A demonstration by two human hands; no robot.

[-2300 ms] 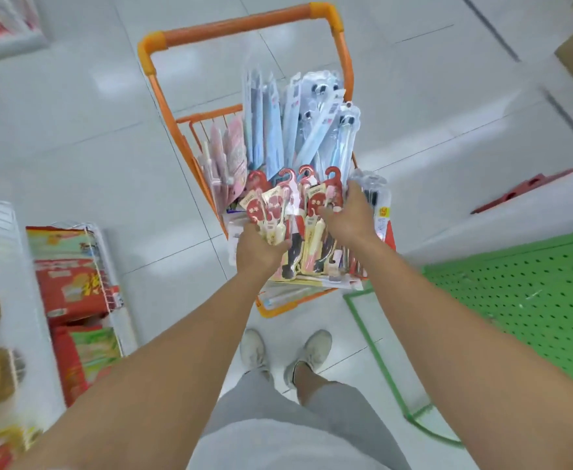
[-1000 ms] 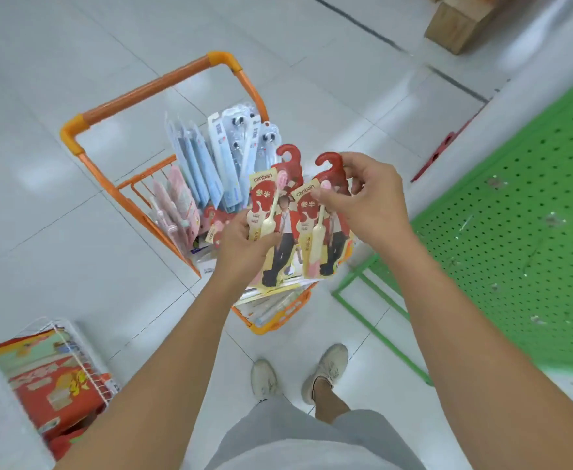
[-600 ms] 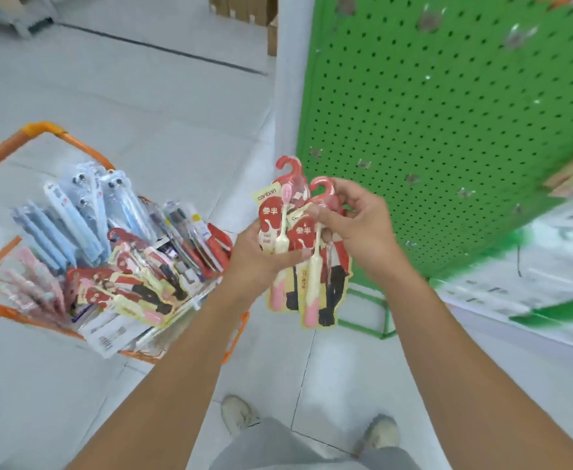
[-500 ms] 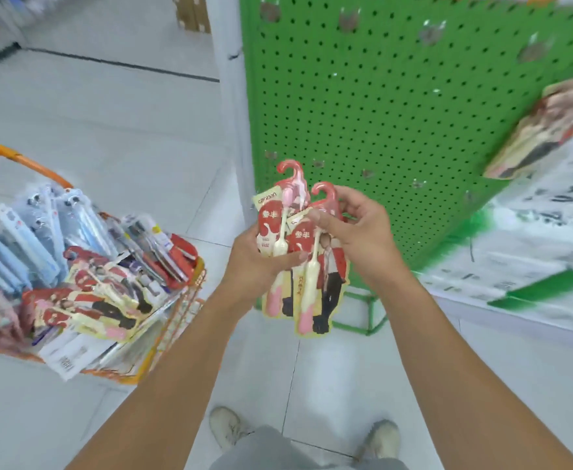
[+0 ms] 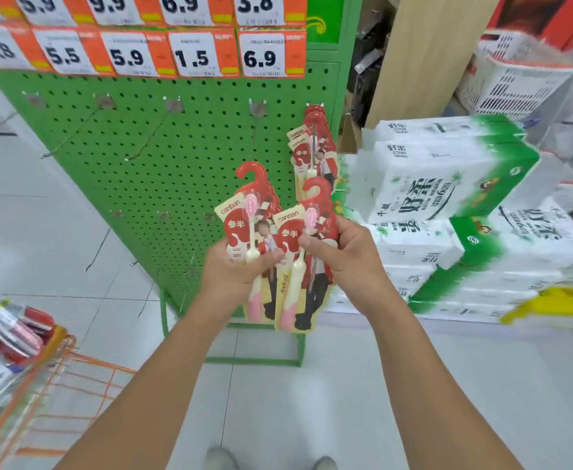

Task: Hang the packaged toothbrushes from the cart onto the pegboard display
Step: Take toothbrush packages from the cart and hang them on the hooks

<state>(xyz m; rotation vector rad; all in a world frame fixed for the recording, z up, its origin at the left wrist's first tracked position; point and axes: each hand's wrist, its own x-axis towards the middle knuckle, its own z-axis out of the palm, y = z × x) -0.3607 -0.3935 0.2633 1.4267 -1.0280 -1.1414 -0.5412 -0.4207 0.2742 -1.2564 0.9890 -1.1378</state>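
I hold red-and-cream toothbrush packs with red hook tops in front of the green pegboard (image 5: 163,157). My left hand (image 5: 234,276) grips one bunch of packs (image 5: 244,215) from below. My right hand (image 5: 342,259) pinches the front pack (image 5: 298,266) at its middle, thumb on its face. Several of the same packs (image 5: 312,154) hang on a peg at the board's upper right. The orange cart (image 5: 41,378) with more packaged toothbrushes (image 5: 3,337) sits at the lower left.
Bare metal pegs (image 5: 149,137) stick out across the pegboard, under a row of price tags (image 5: 193,56). Stacked white-and-green tissue packs (image 5: 448,212) stand right of the board, with a white basket (image 5: 515,79) above. A wooden panel (image 5: 420,52) leans behind them.
My view swung up from the cart to the pegboard front. Both hands carried the toothbrush packs from the cart up to the board and still hold them.
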